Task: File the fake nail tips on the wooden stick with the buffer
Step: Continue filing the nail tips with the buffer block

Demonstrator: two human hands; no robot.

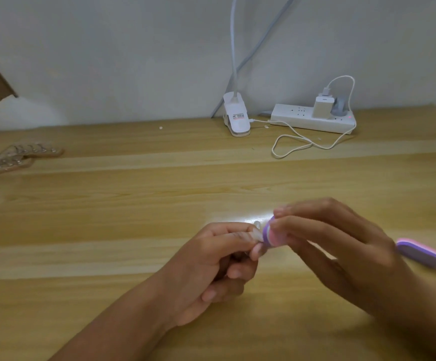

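My left hand (pixel 219 267) curls round a wooden stick, most of it hidden in the fist. Clear fake nail tips (pixel 255 231) stick out past my thumb and forefinger. My right hand (pixel 341 246) pinches a purple and pink buffer (pixel 270 235) between thumb and fingers. The buffer's rounded end touches the nail tips. Its other end (pixel 419 252) pokes out behind my right hand, over the table.
More wooden sticks with clear nail tips (pixel 14 156) lie at the far left of the wooden table (pixel 133 204). At the back by the wall stand a white clip lamp base (pixel 236 118) and a white power strip (pixel 313 118) with a looped cable (pixel 300 145).
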